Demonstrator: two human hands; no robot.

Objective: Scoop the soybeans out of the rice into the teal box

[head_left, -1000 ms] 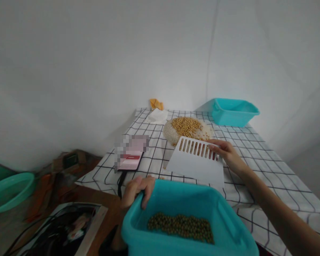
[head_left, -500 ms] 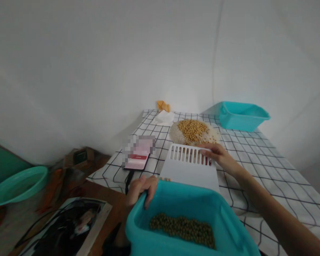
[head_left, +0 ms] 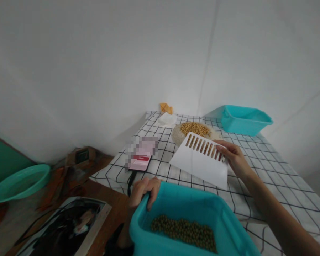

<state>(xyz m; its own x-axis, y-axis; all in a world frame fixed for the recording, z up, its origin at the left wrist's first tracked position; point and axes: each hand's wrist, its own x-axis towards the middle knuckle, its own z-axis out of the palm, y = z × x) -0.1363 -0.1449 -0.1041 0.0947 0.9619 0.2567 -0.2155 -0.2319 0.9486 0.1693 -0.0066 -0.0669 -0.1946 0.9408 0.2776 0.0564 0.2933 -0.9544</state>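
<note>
White walls meeting in a corner behind a table (head_left: pixel 282 185) draped in white cloth with a black grid. Near edge: a teal tub (head_left: pixel 186 217) holding a low layer of green beans (head_left: pixel 185 233) on its bottom. Left hand (head_left: pixel 143 192) clamped on the tub's near-left rim, fingers hooked over the lip and down inside the wall. Right hand (head_left: pixel 234 158) reaching out over the cloth, fingertips pinched on the far right corner of a white slotted scoop board (head_left: pixel 199 161), by its row of slits. Board tilted, slotted end raised, plain end low and toward the tub; cannot tell whether the low edge touches the cloth. Hands well apart, each closed on its own thing.

Just behind the board, a round pile of yellow soybeans (head_left: pixel 195 128) ringed by pale grains, seen partly through the slits. Farther back and to the right, a second teal tub (head_left: pixel 245 120) near the wall. At the far corner, a white tissue (head_left: pixel 165 120) with an orange scrap (head_left: pixel 166 108) behind it. Left of the board, a phone (head_left: pixel 141 156) lying flat, screen blurred, dark cable running off the table's edge. Off the table to the left, a green basin (head_left: pixel 18 181) among clutter, and a dark glossy picture (head_left: pixel 69 227) lying flat.
</note>
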